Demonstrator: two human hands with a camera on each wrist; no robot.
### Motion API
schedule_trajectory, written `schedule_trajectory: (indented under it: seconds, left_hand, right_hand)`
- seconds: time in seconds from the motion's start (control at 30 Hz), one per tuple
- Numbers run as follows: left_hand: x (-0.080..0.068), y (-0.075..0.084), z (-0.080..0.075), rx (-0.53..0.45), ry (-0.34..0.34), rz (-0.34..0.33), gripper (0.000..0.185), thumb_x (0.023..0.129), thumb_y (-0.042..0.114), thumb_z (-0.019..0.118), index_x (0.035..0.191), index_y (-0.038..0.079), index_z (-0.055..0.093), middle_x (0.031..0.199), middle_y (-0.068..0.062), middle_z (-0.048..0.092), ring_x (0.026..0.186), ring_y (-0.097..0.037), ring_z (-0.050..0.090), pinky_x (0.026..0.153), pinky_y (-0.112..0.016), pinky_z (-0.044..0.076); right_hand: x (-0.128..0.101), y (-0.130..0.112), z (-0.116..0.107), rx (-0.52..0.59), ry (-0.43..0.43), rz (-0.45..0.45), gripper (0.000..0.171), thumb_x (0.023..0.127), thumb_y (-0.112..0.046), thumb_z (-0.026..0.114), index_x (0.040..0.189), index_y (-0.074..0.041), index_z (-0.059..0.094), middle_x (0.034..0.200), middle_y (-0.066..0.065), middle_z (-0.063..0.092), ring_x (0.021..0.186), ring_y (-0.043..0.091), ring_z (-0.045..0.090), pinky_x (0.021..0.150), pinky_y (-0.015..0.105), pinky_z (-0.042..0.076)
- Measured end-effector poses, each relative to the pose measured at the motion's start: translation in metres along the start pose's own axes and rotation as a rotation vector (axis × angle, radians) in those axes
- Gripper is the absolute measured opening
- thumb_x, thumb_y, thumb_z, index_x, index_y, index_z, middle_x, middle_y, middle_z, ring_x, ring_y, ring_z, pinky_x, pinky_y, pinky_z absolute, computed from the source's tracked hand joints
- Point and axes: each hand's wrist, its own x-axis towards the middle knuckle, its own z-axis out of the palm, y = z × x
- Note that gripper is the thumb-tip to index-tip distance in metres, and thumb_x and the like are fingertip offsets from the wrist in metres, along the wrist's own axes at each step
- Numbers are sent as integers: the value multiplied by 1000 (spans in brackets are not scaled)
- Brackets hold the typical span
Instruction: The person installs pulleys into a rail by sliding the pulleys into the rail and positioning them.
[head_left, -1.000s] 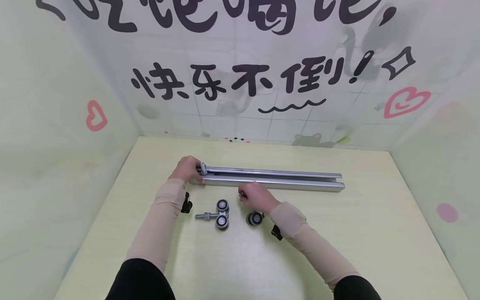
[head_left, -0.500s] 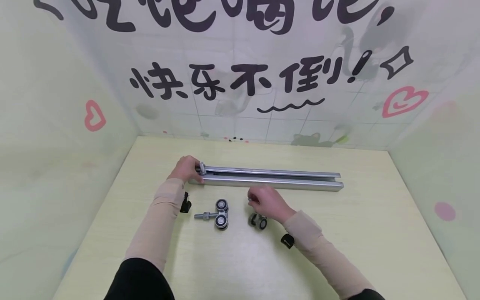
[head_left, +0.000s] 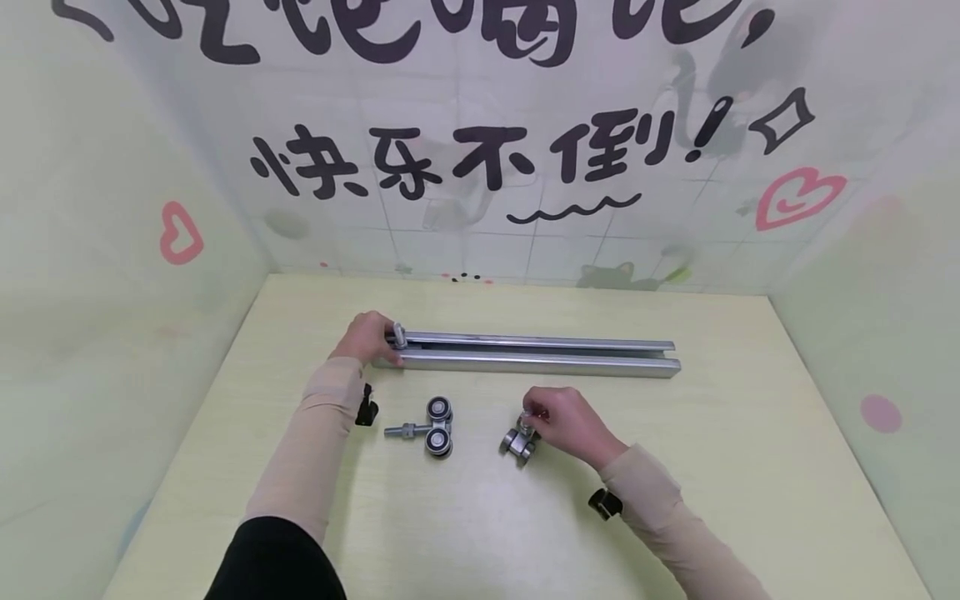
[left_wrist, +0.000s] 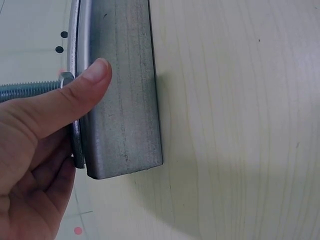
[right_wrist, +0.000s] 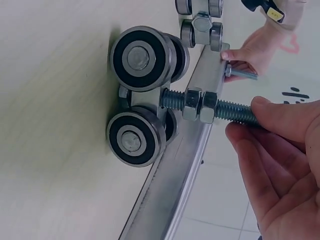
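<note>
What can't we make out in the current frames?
Right wrist view: tip of the roller-trolley bolt, covered by the right hand.
Left wrist view: what the rail bolt joins inside the steel rail, hidden by the rail's wall and left hand.
Head view: top line of wall lettering, cut off by the top edge.

A trolley [head_left: 439, 425] was seen left of the right hand [head_left: 573, 419], a rail [head_left: 525, 363] beyond (its end at the left hand [head_left: 365, 337]).

Your left beige sleeve [head_left: 300, 446] and right beige sleeve [head_left: 678, 529] cover your forearms; a black sleeve [head_left: 277, 562] adjoins the left one. Your left wrist unit [head_left: 367, 407] is black, yellow-labelled [right_wrist: 274, 14]; your right wrist unit [head_left: 604, 503] is black.
</note>
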Motion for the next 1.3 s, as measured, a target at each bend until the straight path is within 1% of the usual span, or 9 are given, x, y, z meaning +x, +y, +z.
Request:
schedule_trajectory:
  seconds: [0.13, 0.23, 0.3, 0.5, 0.67, 0.93, 1.1, 1.3]
  left_hand:
    - [0, -1, 1, -5, 1, -6, 37, 57, 7, 83, 90, 1, 68, 92, -14, 67, 85, -27, 57, 85, -42, 45]
    - [0, -3, 2, -3, 1, -5, 37, 57, 7, 83, 90, 0, 68, 91, -14, 67, 84, -27, 57, 84, -42, 45]
    - [0, -3, 2, -2, 5, -5, 38, 56, 7, 83, 90, 0, 68, 90, -14, 67, 83, -26, 57, 84, -41, 45]
    - [0, -2, 1, 5, 14, 1, 38, 56, 7, 83, 90, 0, 68, 89, -13, 67, 82, -26, 56, 83, -41, 45]
    - [-1, -2, 1, 14, 15, 1, 40, 56, 7, 84, 91, -1, 68, 89, -14, 67, 82, -26, 56, 83, -41, 45]
    - [-1, 0, 0, -6, 9, -8, 40, 55, 8, 83, 91, 0, 67, 93, -15, 66, 85, -28, 57, 87, -42, 45]
    - [0, 0, -1, -1, 13, -6, 39, 56, 7, 83, 92, 0, 68, 92, -15, 67, 85, -27, 58, 87, -42, 45]
    - [0, -1, 0, 8, 15, -5, 40, 55, 8, 84, 91, 0, 68, 91, -14, 67, 83, -26, 57, 84, -41, 46]
  right_hand:
    - [-4, 3, 3, 44, -18, 17, 9, 76, 0, 67, 85, -2, 65, 79, 6, 68, 71, 13, 65, 62, 16, 51]
    - [-7, 5, 6, 46, -32, 15, 11, 78, 0, 66, 89, 1, 67, 81, 7, 69, 70, 13, 65, 62, 16, 51]
    - [-9, 6, 7, 36, -23, 4, 10, 78, 0, 67, 88, 0, 67, 79, 6, 69, 68, 11, 64, 61, 15, 50]
    - [-12, 7, 9, -17, 49, -50, 8, 75, -2, 70, 82, -2, 67, 74, 3, 67, 63, 8, 61, 57, 15, 49]
    - [-13, 5, 10, -54, 91, -91, 8, 74, -2, 71, 80, -2, 66, 72, 2, 66, 59, 5, 57, 54, 14, 47]
    - [-12, 4, 10, -69, 207, -168, 11, 71, -1, 73, 75, -3, 63, 69, 2, 65, 59, 6, 58, 54, 13, 48]
    - [-10, 3, 8, -105, 243, -170, 14, 69, -3, 76, 72, -4, 62, 66, 1, 63, 56, 5, 56, 52, 13, 46]
    - [-10, 4, 9, -122, 240, -144, 15, 68, -5, 77, 71, -5, 62, 64, 0, 62, 54, 3, 52, 50, 12, 44]
